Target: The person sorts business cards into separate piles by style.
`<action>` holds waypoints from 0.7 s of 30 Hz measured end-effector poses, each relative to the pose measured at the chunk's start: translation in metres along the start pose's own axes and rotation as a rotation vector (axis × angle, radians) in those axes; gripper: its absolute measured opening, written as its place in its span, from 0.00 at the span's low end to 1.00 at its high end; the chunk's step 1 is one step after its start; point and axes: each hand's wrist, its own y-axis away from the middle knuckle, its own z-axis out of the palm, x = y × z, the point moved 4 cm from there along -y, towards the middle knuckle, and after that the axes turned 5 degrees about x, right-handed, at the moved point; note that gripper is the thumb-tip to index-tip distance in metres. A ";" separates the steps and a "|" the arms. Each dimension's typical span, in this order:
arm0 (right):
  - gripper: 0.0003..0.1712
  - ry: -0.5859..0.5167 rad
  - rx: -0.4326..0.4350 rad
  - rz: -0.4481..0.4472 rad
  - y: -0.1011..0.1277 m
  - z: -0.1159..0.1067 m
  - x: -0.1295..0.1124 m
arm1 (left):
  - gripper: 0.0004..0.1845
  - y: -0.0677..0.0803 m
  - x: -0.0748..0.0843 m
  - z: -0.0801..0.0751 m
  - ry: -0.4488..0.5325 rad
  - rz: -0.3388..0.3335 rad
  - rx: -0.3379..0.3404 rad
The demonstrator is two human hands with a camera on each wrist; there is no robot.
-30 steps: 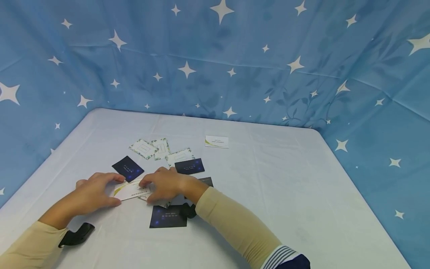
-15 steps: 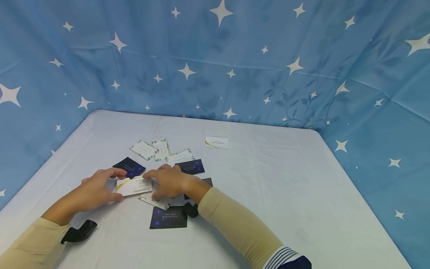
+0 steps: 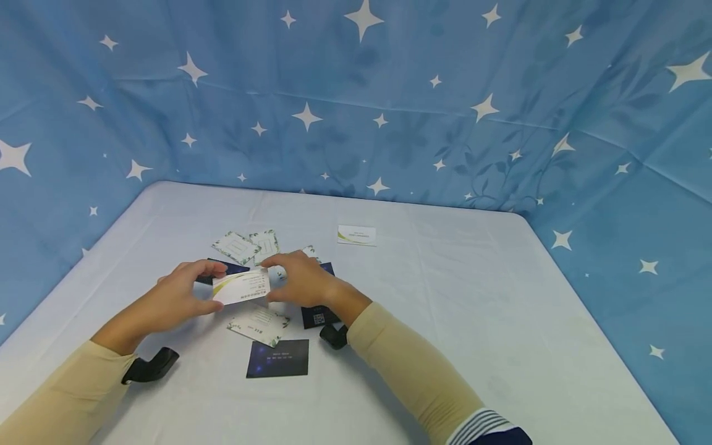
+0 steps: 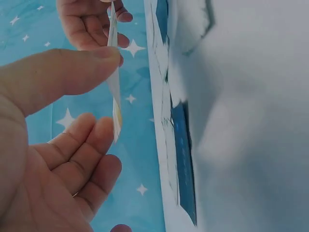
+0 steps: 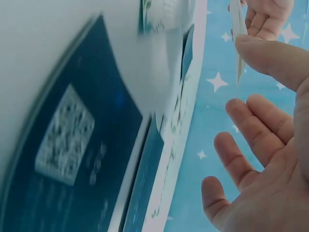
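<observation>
1. Left hand (image 3: 178,300) pinching left end of white rectangular paper card with green swoosh (image 3: 241,287), lifted clear of pale tabletop (image 3: 445,309).
2. Right hand (image 3: 300,281) gripping its right end.
3. One gathered, judging so; scattered dark and leaf-bordered cards (image 3: 258,324) left lying.

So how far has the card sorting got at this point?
Looks early. One white card with a green swoosh lies apart at the back of the table. A matching card is pinched between the left hand and right hand, off the table. The leafy-bordered cards and dark blue cards lie scattered, unsorted.
</observation>
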 end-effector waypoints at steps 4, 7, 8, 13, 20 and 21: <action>0.36 -0.034 0.026 0.002 0.005 -0.010 0.007 | 0.35 -0.007 0.009 0.000 0.008 0.021 -0.002; 0.35 -0.067 0.047 0.001 0.009 -0.016 0.012 | 0.35 -0.012 0.016 0.000 0.024 0.026 -0.007; 0.35 -0.086 0.057 0.003 0.011 -0.018 0.014 | 0.36 -0.014 0.018 0.000 0.027 0.026 -0.008; 0.34 -0.175 0.116 0.024 0.018 -0.030 0.026 | 0.39 -0.020 0.027 0.001 0.039 0.007 -0.004; 0.33 -0.200 0.168 0.058 0.030 -0.045 0.042 | 0.35 -0.035 0.035 0.006 0.073 0.029 0.009; 0.33 -0.197 0.176 0.067 0.032 -0.047 0.045 | 0.34 -0.038 0.037 0.008 0.081 0.035 0.008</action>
